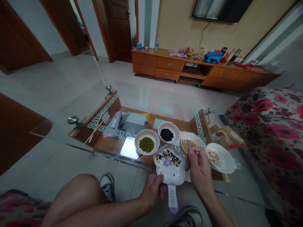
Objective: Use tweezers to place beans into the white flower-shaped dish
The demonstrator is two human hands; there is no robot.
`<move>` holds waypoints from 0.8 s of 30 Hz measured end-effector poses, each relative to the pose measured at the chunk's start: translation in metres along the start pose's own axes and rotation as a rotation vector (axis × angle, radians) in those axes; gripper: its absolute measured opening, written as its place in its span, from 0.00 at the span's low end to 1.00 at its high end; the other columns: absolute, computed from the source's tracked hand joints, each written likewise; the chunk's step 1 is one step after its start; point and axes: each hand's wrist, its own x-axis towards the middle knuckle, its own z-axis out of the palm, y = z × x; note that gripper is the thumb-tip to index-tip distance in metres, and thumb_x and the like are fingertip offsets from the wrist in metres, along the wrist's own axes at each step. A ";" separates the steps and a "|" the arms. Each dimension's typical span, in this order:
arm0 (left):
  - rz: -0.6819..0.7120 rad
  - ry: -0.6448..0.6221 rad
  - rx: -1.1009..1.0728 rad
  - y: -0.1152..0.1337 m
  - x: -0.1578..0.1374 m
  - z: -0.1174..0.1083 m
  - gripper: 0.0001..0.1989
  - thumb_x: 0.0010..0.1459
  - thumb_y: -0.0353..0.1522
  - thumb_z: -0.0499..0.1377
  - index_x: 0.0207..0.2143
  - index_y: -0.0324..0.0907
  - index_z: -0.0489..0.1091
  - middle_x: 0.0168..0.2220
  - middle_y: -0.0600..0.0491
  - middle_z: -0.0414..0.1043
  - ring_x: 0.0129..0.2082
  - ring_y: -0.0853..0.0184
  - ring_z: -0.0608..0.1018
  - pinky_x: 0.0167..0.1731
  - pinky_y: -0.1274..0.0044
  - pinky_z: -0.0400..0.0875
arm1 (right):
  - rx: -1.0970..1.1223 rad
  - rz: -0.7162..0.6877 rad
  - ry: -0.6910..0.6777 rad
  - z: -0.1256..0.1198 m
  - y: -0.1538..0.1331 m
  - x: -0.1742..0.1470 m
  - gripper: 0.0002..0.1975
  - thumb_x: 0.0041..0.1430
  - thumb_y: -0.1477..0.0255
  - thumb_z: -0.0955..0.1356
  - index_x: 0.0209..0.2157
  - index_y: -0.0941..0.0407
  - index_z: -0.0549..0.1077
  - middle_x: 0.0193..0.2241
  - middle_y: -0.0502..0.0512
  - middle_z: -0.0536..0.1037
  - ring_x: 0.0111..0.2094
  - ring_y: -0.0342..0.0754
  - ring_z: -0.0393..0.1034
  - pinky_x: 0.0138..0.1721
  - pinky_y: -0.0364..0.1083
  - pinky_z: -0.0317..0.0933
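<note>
My left hand (153, 188) grips the lower left rim of a flower-shaped white plate (169, 176) with a purple-edged handle. Black beans and yellowish beans (176, 160) lie mixed on its far half, around a printed cartoon figure. In my right hand (200, 167), fingers pinch a slim purple tool (189, 144), its tip over a white bowl (197, 138) of yellow beans (187, 145); whether it is tweezers or a spoon I cannot tell. Left of that stand a bowl of black beans (166, 134) and a bowl of green beans (146, 144).
A white bowl (227, 162) with pale pieces stands at the right on the glass table. Wooden chopsticks (97, 129) lie at the left. A brown paper bag (227, 135) is beyond the right side, near a floral sofa (274, 142). A TV cabinet (170, 64) lines the wall.
</note>
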 end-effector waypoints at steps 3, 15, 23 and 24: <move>0.011 0.012 0.034 0.001 -0.001 0.000 0.30 0.52 0.55 0.47 0.15 0.41 0.66 0.11 0.54 0.60 0.12 0.70 0.63 0.19 0.77 0.57 | -0.271 -0.090 -0.106 -0.007 0.013 -0.010 0.09 0.64 0.63 0.63 0.36 0.54 0.67 0.22 0.47 0.72 0.22 0.41 0.66 0.24 0.40 0.58; 0.006 -0.003 0.064 0.001 -0.003 0.006 0.29 0.54 0.53 0.46 0.17 0.41 0.67 0.11 0.54 0.60 0.11 0.71 0.63 0.18 0.77 0.58 | -0.812 -0.294 -0.158 -0.007 0.028 -0.029 0.12 0.63 0.62 0.62 0.36 0.54 0.72 0.19 0.47 0.75 0.18 0.43 0.69 0.21 0.41 0.54; 0.000 0.013 0.077 0.003 -0.003 0.006 0.29 0.54 0.53 0.46 0.16 0.41 0.66 0.11 0.55 0.59 0.12 0.70 0.63 0.19 0.77 0.60 | -0.883 -0.415 -0.161 0.002 0.025 -0.027 0.10 0.63 0.65 0.63 0.33 0.54 0.74 0.23 0.50 0.78 0.23 0.44 0.68 0.30 0.44 0.53; -0.001 0.019 0.076 0.003 -0.003 0.006 0.28 0.54 0.53 0.46 0.16 0.41 0.66 0.11 0.55 0.59 0.12 0.70 0.63 0.19 0.77 0.60 | -0.877 -0.425 -0.167 0.004 0.025 -0.027 0.10 0.63 0.66 0.63 0.32 0.54 0.74 0.24 0.50 0.78 0.24 0.44 0.68 0.31 0.44 0.52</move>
